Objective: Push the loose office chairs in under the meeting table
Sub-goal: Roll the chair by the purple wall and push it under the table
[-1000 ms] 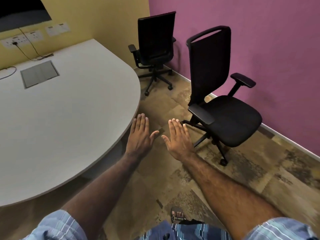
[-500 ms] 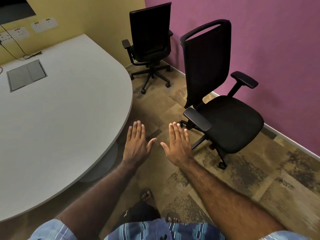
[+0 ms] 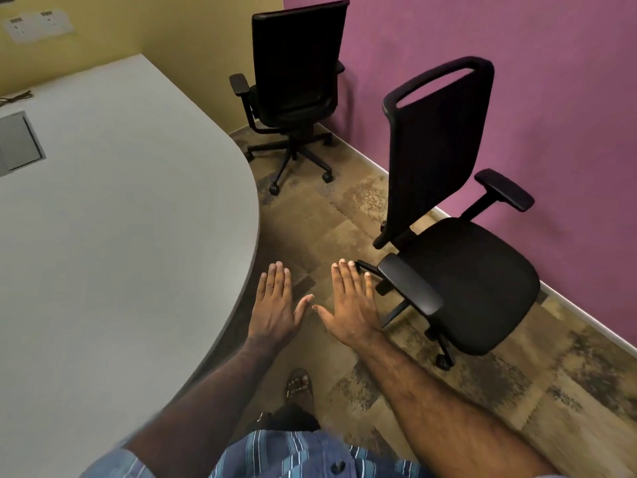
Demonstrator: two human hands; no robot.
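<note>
Two black office chairs stand away from the grey meeting table [image 3: 138, 236]. The near chair [image 3: 462, 277] is at the right by the purple wall, its seat turned away from the table. The far chair [image 3: 293, 88] sits in the corner, its backrest toward the purple wall. My left hand [image 3: 275, 305] and my right hand [image 3: 351, 301] are stretched out flat, palms down, over the floor between the table edge and the near chair. Both hold nothing. My right fingertips are close to the near chair's armrest [image 3: 410, 288], apart from it.
A purple wall [image 3: 517, 81] runs along the right, a yellow wall [image 3: 172, 25] at the back with sockets [image 3: 38, 24]. A grey cable hatch [image 3: 19, 143] is set in the tabletop. Patterned carpet [image 3: 327, 222] lies between table and chairs. My sandalled foot [image 3: 299, 384] is below my hands.
I have stepped forward; the chairs and table edge are closer and larger in view. My hands stay flat and side by side, now nearer the near chair's armrest.
</note>
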